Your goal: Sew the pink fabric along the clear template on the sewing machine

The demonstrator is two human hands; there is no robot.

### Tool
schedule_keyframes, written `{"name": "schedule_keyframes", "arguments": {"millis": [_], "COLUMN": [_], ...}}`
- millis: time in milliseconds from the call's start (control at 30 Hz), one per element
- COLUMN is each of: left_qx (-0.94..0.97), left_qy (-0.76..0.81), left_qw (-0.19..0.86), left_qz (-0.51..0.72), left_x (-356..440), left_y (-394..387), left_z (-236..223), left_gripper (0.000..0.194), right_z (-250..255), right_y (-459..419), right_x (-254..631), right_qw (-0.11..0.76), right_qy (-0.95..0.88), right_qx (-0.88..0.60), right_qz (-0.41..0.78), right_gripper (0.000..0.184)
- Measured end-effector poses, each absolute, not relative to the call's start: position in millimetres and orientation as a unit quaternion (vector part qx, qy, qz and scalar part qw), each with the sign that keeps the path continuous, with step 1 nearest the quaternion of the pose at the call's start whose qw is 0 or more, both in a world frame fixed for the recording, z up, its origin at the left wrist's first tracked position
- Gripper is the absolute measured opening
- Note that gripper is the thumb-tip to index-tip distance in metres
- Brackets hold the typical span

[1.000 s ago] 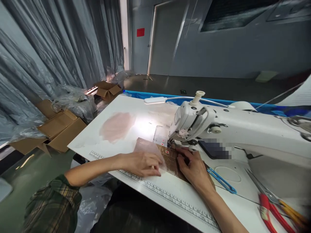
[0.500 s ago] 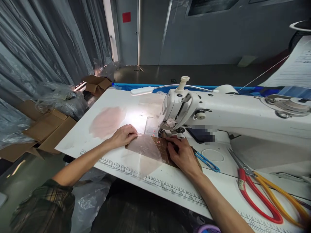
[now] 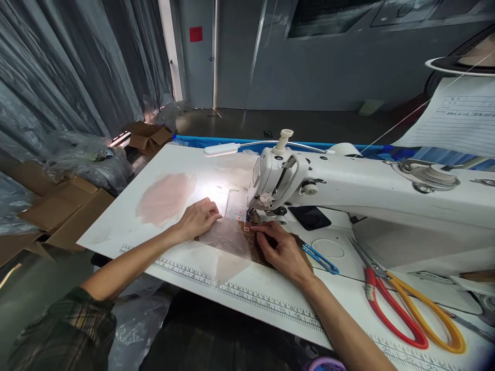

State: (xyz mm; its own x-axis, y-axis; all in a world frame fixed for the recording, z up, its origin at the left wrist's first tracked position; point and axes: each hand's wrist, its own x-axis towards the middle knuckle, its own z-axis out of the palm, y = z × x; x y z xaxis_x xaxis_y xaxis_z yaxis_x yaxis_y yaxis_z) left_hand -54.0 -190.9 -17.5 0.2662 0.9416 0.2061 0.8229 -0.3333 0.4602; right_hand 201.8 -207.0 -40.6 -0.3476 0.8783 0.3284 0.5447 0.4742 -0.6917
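My left hand (image 3: 201, 219) pinches the upper left edge of a sheer, pale film-like piece (image 3: 226, 239) that lies over a brown patterned piece (image 3: 255, 248). With bent fingers, my right hand (image 3: 281, 250) grips the brown piece at its right side, the index fingertip close to the presser foot (image 3: 253, 216). Whether its thumb reaches beneath the piece is hidden. Small red-and-white marks show on the brown piece and the needle plate (image 3: 235, 203). Above both hands stands the head of a white sewing machine (image 3: 270, 178), its lamp lighting the work.
Blue thread snips (image 3: 320, 257) lie right of my right hand, with a dark phone (image 3: 310, 217) behind. Large scissors (image 3: 402, 304) with red and yellow handles rest further right. A printed ruler (image 3: 232, 289) runs along the table's front edge. Cardboard boxes (image 3: 73, 208) stand left.
The view has turned a little to the right, so everything sits further left. My right index finger has slid toward the presser foot. My left hand keeps its pinch.
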Motion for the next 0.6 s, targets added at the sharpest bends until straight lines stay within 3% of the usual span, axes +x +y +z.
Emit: {"name": "schedule_keyframes", "arguments": {"millis": [100,233,367,500,600], "left_qx": [0.803,0.785,0.688,0.629,0.654], "left_qy": [0.493,0.317,0.303,0.416,0.515], "left_qw": [0.202,0.496,0.632,0.602,0.48], "left_qz": [0.265,0.195,0.187,0.261,0.276], "left_x": [-33.6,-0.3,2.0,-29.2,-55.2], "left_y": [-207.3,-246.7,-275.4,-272.5,-255.6], "left_z": [-1.7,23.5,41.3,40.7,24.4], "left_gripper": [0.012,0.011,0.02,0.034,0.036], "right_z": [-29.2,-4.2,9.1,-1.2,-9.6], "right_y": [-206.7,-214.9,-234.7,-242.3,-230.7], "right_x": [199.9,194.9,193.2,202.1,208.8], "right_qw": [0.35,0.33,0.262,0.052,-0.003], "right_qy": [-0.765,-0.694,-0.658,-0.608,-0.602], "right_qx": [-0.44,-0.383,-0.215,-0.154,-0.233], "right_qz": [0.314,0.513,0.672,0.777,0.764], "right_gripper": [0.03,0.058,0.071,0.074,0.059]}}
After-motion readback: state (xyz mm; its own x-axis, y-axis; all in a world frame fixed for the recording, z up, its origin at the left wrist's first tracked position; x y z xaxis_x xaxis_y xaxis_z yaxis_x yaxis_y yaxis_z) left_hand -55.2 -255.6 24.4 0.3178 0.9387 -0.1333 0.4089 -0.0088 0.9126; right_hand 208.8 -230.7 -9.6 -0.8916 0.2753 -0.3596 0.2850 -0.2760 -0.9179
